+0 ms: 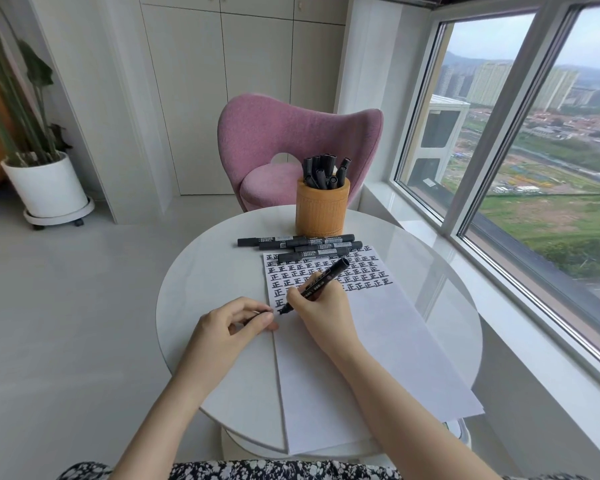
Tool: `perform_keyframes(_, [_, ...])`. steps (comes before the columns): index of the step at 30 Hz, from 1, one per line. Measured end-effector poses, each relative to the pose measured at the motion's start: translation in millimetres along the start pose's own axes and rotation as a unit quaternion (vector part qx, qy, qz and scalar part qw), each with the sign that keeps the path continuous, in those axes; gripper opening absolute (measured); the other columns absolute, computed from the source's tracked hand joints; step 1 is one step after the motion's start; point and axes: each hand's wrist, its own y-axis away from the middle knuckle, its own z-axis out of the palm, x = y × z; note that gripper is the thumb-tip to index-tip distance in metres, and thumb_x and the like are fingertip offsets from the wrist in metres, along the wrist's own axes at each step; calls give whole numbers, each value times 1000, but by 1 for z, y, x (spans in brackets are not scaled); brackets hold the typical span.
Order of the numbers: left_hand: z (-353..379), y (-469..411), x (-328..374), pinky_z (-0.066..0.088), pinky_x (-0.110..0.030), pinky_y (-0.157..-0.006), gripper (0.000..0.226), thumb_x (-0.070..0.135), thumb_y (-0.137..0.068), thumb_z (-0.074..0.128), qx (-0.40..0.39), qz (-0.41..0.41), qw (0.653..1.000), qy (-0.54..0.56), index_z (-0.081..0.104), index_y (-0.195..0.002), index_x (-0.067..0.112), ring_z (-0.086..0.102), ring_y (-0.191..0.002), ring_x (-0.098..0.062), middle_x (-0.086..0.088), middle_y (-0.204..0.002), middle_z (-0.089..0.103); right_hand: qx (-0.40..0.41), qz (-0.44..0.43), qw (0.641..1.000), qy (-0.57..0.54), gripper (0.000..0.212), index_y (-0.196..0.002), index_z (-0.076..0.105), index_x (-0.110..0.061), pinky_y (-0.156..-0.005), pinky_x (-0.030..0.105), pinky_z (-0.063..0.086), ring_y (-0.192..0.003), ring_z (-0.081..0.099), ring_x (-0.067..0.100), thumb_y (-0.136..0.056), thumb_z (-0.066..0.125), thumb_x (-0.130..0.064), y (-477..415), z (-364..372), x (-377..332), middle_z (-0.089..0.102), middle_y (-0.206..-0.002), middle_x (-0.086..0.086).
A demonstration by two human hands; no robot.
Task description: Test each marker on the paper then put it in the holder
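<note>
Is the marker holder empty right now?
No, the holder has several black markers standing upright in it.

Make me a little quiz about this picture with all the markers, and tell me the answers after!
1. True or false: every marker is already in the holder.
2. What does the right hand grip? A. a spoon B. a marker C. a brush
3. Fill in: the chair behind the table is ____.
Key: 1. False: several loose markers lie on the table. 2. B: its tip touches the paper, while the left hand pinches a small dark thing, probably its cap. 3. Pink.
</note>
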Motion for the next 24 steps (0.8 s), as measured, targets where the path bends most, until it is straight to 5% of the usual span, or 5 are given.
perform_keyframes(3, [0, 1, 1, 47, -49, -85, 28, 57, -69, 59, 0, 4, 1000, 5, 65, -89, 37, 66, -84, -33, 11, -79, 75, -1, -3, 1000, -1, 41, -54, 31, -18, -43, 21, 21, -44, 25, 7, -81, 61, -8, 1, -1, -2, 28, -41, -11])
perform_keyframes(9, [0, 0, -1, 48, -47, -88, 5, 31, -84, 67, 6, 0, 1000, 3, 65, -88, 34, 67, -84, -28, 9, -78, 75, 3, -4, 1000, -11, 37, -57, 35, -14, -43, 22, 18, -45, 22, 7, -83, 60, -8, 0, -1, -1, 26, -44, -10])
perform_keyframes(15, [0, 0, -1, 48, -48, -87, 9, 39, -81, 67, 1, 2, 1000, 10, 65, -89, 34, 65, -83, -35, 9, -79, 75, 16, -12, 1000, -1, 36, -57, 36, -13, -45, 24, 20, -48, 25, 9, -82, 60, -7, 0, 0, -1, 29, -48, -3])
perform_keyframes(24, [1, 1, -1, 48, -28, -81, 8, 20, -86, 64, -4, -12, 1000, 21, 66, -86, 28, 70, -83, -11, 6, -78, 75, -12, -5, 1000, -9, 43, -55, 31, -19, -44, 23, 19, -44, 23, 6, -85, 62, -12, 0, 1, 0, 26, -41, -11])
